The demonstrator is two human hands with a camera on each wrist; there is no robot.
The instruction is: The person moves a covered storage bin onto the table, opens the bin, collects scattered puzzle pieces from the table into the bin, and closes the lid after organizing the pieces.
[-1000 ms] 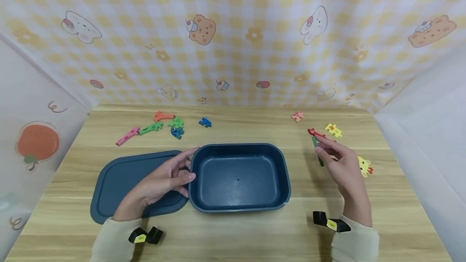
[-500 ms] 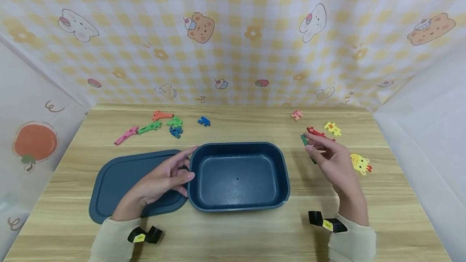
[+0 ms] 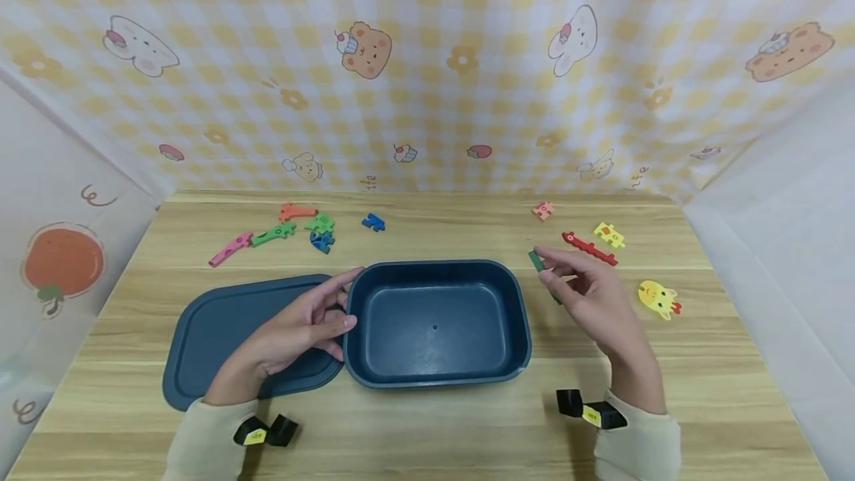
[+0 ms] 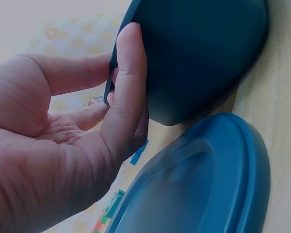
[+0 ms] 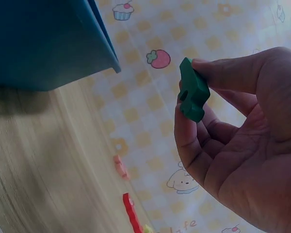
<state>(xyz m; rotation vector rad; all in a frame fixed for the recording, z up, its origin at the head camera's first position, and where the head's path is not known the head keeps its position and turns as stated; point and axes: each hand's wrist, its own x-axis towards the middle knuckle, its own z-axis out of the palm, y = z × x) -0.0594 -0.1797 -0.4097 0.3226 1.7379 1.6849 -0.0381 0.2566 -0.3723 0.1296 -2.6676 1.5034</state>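
A dark blue rectangular box (image 3: 437, 325) stands open-topped on the table, with nothing in it. My left hand (image 3: 300, 329) holds its left wall at the rim; the left wrist view shows the fingers on either side of that edge (image 4: 114, 58). To the right of the box, my right hand (image 3: 594, 295) pinches a dark green puzzle piece (image 5: 194, 91) between thumb and fingertips, raised above the table. In the head view the fingers partly cover this piece (image 3: 536, 260).
A dark blue lid (image 3: 234, 332) lies left of the box, beneath my left hand. Pink, green, orange and blue puzzle pieces (image 3: 274, 234) lie back left. On the right are a red piece (image 3: 590, 249), yellow piece (image 3: 610, 235), pink piece (image 3: 543, 210) and yellow giraffe head (image 3: 657, 298).
My right hand has moved left toward the box with the green puzzle piece, uncovering the red piece and the giraffe head. The left hand stays on the box.
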